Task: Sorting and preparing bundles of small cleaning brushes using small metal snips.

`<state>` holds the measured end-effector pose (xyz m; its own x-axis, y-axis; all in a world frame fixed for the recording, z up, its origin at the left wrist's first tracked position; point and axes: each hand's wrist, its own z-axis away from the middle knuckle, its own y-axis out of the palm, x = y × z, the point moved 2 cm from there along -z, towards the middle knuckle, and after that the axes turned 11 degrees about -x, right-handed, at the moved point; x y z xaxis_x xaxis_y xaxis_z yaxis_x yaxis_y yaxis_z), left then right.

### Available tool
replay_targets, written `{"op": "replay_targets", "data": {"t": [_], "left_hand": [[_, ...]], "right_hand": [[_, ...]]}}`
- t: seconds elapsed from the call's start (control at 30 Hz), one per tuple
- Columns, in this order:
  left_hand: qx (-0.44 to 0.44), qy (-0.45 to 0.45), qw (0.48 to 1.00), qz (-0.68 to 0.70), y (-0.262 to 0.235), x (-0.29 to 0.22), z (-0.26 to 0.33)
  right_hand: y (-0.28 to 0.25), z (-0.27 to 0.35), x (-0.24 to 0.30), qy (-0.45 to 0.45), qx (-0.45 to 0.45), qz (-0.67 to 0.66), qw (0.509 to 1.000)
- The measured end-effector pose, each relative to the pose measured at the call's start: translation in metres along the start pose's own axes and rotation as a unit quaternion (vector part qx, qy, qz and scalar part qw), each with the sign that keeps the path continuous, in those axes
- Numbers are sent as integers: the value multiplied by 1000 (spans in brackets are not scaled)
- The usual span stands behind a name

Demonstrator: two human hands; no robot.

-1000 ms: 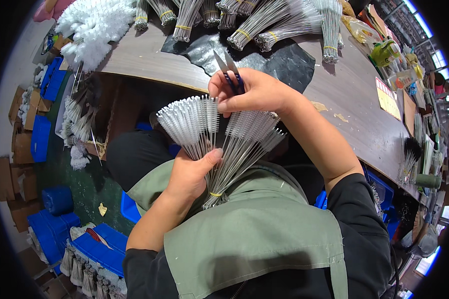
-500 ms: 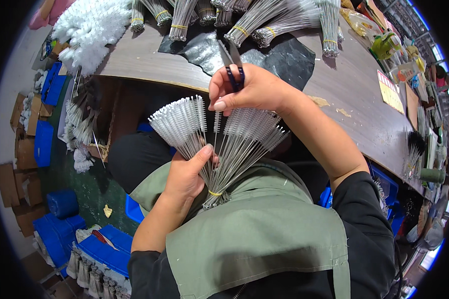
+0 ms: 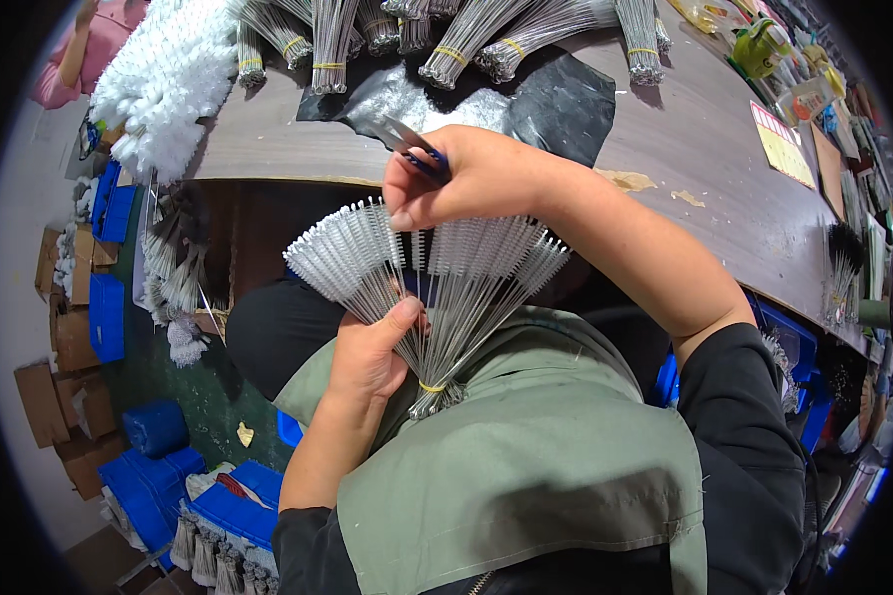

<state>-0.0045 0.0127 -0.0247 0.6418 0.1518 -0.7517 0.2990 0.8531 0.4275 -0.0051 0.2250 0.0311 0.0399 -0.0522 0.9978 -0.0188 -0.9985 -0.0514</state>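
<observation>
A fan of thin wire brushes [image 3: 478, 253] with white bristle heads spreads above my lap, its wire ends bound by a yellow band [image 3: 431, 388]. My left hand [image 3: 367, 355] is closed around the wires on the left side of the fan, thumb on top. Over the bristle tips, my right hand [image 3: 456, 180] holds dark-handled scissors [image 3: 403, 135], their blades pointing up and to the left. Its thumb and fingertips are pinched at the top of the brushes near the middle gap; whether they grip a brush tip I cannot make out.
Banded wire bundles [image 3: 335, 45] and a black sheet [image 3: 556, 104] lie on the table [image 3: 685, 243] ahead. White-bristled brushes [image 3: 164, 79] are heaped at the far left. Blue bins [image 3: 154, 491] and cardboard boxes [image 3: 45, 402] stand at left. Another person's arm [image 3: 74, 50] shows at upper left.
My right hand has moved left across the bristle tips, and the scissors have tilted further to the left. My left hand keeps its hold on the wires. The whole view has shifted slightly.
</observation>
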Motion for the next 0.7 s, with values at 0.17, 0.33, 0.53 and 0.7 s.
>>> {"op": "replay_targets", "data": {"t": [0.17, 0.33, 0.53, 0.7], "left_hand": [[-14, 36, 999, -29, 5, -1, 3], [-10, 40, 998, -35, 10, -2, 6], [-25, 21, 999, -38, 8, -2, 7], [-30, 20, 998, -44, 9, -3, 8]], "right_hand": [[-3, 5, -4, 21, -8, -41, 999], [-9, 8, -10, 18, 13, 0, 1000], [-5, 12, -7, 44, -1, -84, 995], [-13, 9, -16, 45, 40, 6, 998]]}}
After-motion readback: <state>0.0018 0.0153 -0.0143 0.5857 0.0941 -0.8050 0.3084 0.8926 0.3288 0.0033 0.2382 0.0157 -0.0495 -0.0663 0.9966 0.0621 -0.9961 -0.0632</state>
